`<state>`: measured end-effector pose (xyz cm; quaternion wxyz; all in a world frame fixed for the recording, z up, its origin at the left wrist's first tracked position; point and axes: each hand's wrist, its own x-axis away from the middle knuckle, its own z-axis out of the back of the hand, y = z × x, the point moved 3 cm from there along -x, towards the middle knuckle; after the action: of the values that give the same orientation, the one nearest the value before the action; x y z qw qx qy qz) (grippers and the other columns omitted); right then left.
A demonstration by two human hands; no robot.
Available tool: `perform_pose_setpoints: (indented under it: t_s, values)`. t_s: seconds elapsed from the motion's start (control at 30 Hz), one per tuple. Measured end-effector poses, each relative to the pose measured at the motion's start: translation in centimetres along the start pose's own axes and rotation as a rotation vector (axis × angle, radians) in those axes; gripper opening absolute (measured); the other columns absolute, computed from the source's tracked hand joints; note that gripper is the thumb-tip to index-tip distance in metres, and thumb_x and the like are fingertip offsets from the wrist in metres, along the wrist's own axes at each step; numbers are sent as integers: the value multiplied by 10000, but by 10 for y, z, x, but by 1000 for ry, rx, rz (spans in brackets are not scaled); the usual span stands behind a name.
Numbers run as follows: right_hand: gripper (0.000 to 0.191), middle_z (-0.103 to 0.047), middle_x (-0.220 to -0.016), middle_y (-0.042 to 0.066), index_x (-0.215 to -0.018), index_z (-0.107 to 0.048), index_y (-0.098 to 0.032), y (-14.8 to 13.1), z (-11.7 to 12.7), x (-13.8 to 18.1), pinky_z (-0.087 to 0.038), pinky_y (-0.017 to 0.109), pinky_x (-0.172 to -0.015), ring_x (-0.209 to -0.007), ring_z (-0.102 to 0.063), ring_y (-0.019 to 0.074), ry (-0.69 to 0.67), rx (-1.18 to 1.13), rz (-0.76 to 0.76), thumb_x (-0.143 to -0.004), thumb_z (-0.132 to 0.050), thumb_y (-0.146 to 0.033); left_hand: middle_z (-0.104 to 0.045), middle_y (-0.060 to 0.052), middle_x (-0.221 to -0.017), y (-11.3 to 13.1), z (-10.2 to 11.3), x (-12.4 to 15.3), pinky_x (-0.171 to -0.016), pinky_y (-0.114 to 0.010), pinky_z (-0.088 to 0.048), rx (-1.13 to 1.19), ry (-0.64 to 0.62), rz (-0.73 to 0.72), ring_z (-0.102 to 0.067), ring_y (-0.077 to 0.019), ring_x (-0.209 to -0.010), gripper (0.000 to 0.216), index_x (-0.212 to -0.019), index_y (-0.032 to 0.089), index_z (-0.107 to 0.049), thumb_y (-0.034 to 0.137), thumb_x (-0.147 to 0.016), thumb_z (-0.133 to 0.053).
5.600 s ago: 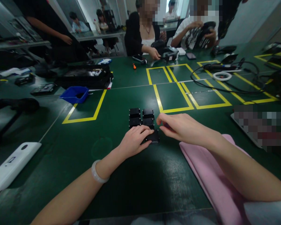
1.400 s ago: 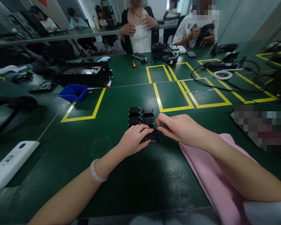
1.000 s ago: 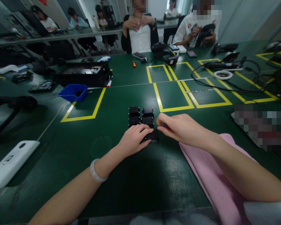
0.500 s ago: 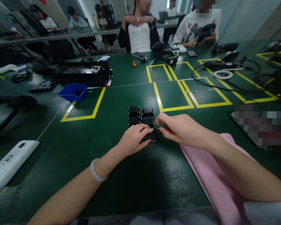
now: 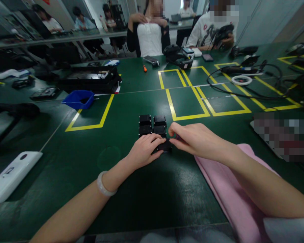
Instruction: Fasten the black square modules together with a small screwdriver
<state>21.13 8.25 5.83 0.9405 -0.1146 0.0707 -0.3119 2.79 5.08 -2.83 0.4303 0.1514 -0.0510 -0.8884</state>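
Several small black rectangular blocks with shiny dots at their corners lie in two columns on the green table. My left hand (image 5: 146,150) has its fingers and thumb closed about the nearest black block (image 5: 165,145), which rests on the tabletop. Its palm side covers part of the near-left area of the group. Curled at that block's right edge is my right hand (image 5: 190,136), thumb tip against or very near the block; whether it pinches something small is hidden. Behind stand a far-left block (image 5: 145,119) and a far-right block (image 5: 159,120), untouched.
A pink cloth (image 5: 233,182) lies beneath my right forearm. Left are a white slab-like device (image 5: 15,173), a blue bin (image 5: 79,99) and a black tray (image 5: 91,79). Yellow tape (image 5: 192,117) marks rectangles; black cables (image 5: 245,96) lie at right. People sit across the table.
My right hand's thumb has moved slightly left, closer to the nearest block's edge. My left hand stays in place on the block.
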Motion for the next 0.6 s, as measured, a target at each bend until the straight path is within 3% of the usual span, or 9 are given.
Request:
perform_pose_setpoints:
  t_s: [0.23, 0.4, 0.6]
  values:
    - [124, -595, -701, -16, -996, -460, -194, -1, 0, 0, -227, 244, -519, -570, -520, 120, 12, -5, 10, -917, -400, -270, -574, -79, -1214, -1, 0, 0, -860, -364, -457, -1, -2, 7, -565, -232, -1067, 342, -1233, 207, -519, 286, -904, -560]
    - [184, -606, -713, -6, -978, -464, -198, 1, -1, -1, -238, 246, -526, -588, -538, 129, -1, 11, -7, -954, -371, -355, -574, -81, -1215, -1, 0, 0, -859, -361, -456, -2, -5, 4, -565, -229, -1058, 337, -1225, 195, -517, 286, -904, -560]
    - [148, -601, -717, -18, -1038, -444, -184, 1, 0, 0, -244, 243, -525, -586, -545, 121, 27, -24, -7, -908, -408, -243, -570, -82, -1220, -1, 0, 1, -859, -358, -451, 2, -10, 4, -562, -231, -1068, 339, -1233, 199, -511, 279, -907, -554]
